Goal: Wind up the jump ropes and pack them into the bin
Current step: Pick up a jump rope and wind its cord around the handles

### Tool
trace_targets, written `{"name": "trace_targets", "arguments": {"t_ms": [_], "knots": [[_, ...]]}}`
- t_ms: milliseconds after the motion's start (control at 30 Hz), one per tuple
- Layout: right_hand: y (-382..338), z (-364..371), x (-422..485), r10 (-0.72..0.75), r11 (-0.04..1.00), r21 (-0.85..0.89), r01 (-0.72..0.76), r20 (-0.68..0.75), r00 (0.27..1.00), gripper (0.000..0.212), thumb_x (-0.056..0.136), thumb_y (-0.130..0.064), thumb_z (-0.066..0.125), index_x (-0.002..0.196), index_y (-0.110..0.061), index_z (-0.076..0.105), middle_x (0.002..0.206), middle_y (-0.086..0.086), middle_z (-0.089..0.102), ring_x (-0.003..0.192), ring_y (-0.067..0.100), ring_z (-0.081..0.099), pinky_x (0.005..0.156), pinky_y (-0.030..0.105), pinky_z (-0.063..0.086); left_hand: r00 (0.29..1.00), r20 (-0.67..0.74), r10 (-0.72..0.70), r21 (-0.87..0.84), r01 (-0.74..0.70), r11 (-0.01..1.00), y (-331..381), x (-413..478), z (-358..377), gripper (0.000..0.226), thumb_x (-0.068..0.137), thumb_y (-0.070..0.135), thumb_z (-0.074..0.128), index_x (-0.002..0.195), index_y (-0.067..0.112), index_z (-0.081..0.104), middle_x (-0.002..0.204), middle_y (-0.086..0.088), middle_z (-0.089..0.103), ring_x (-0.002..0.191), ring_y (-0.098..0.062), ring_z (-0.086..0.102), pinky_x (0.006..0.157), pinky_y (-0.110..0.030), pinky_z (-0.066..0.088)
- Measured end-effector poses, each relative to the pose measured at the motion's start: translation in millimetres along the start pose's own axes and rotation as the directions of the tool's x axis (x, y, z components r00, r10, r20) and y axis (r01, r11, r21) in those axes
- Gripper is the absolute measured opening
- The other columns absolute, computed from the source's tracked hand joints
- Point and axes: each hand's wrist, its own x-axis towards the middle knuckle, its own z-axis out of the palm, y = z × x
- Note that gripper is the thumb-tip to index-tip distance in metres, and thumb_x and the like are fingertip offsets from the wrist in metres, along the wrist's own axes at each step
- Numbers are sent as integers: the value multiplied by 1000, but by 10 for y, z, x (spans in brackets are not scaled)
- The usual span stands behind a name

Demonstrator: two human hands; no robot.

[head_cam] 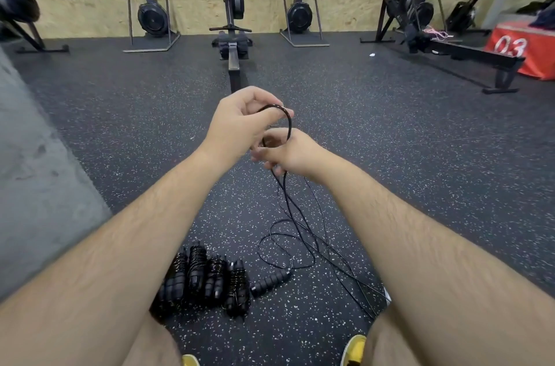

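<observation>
A thin black jump rope cord (300,227) hangs from both my hands and loops loosely on the speckled rubber floor. My left hand (240,122) pinches a bend of the cord at its top. My right hand (288,152), just below, grips the gathered strands. One black ribbed handle (270,281) of this rope lies on the floor. Beside it on the left lie several wound-up black ropes (204,278) in a row. No bin is in view.
A rowing machine (231,20) stands straight ahead, with its rail reaching toward my hands. Bike machines (151,14) line the plywood wall. A second rower (450,47) and a red box (525,47) are at the right. A grey concrete block (36,173) is on the left. My yellow shoes (356,349) show at the bottom.
</observation>
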Motion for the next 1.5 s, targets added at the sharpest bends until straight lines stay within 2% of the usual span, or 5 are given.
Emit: {"name": "trace_targets", "arguments": {"t_ms": [367, 633, 1033, 1333, 1500], "knots": [[-97, -65, 90, 2, 957, 282, 73, -257, 966, 30, 104, -29, 49, 83, -12, 64, 63, -2, 51, 44, 6, 43, 46, 24, 39, 835, 314, -452, 119, 437, 891, -557, 100, -182, 59, 78, 17, 57, 137, 10, 51, 113, -2, 73, 60, -14, 53, 57, -30, 42], [-64, -171, 136, 52, 912, 406, 57, -253, 966, 31, 92, -44, 68, 91, -14, 63, 83, -1, 59, 60, 8, 45, 60, 26, 41, 836, 406, -368, 194, 315, 929, -645, 25, -45, 22, 107, 14, 48, 91, 9, 62, 82, -4, 65, 69, -16, 53, 60, -25, 45], [-119, -240, 179, 283, 602, 798, 33, -252, 925, 36, 109, -36, 35, 97, -7, 53, 70, 1, 42, 46, 8, 30, 42, 21, 24, 712, 493, -501, 543, 199, 816, -730, -66, 191, 22, 99, 38, 62, 113, 22, 69, 80, 6, 67, 65, -13, 55, 62, -27, 49], [22, -326, -56, -55, 998, -62, 22, -605, 794, 38, 91, -56, 56, 84, -20, 47, 88, -2, 55, 79, 16, 51, 71, 35, 44, 910, 201, -364, 321, 290, 902, -573, 163, -15, 34, 106, 38, 49, 88, 17, 69, 63, 5, 55, 43, -8, 38, 48, -25, 32], [98, -99, -118, 76, 899, -435, -46, 50, 996, 36, 87, -34, 71, 115, -16, 59, 108, -2, 67, 96, 15, 62, 82, 32, 50, 952, 92, -294, -64, 300, 952, -425, 283, -80, 34, 108, 34, 46, 85, 14, 62, 60, 2, 46, 40, -7, 25, 43, -21, 24]]}}
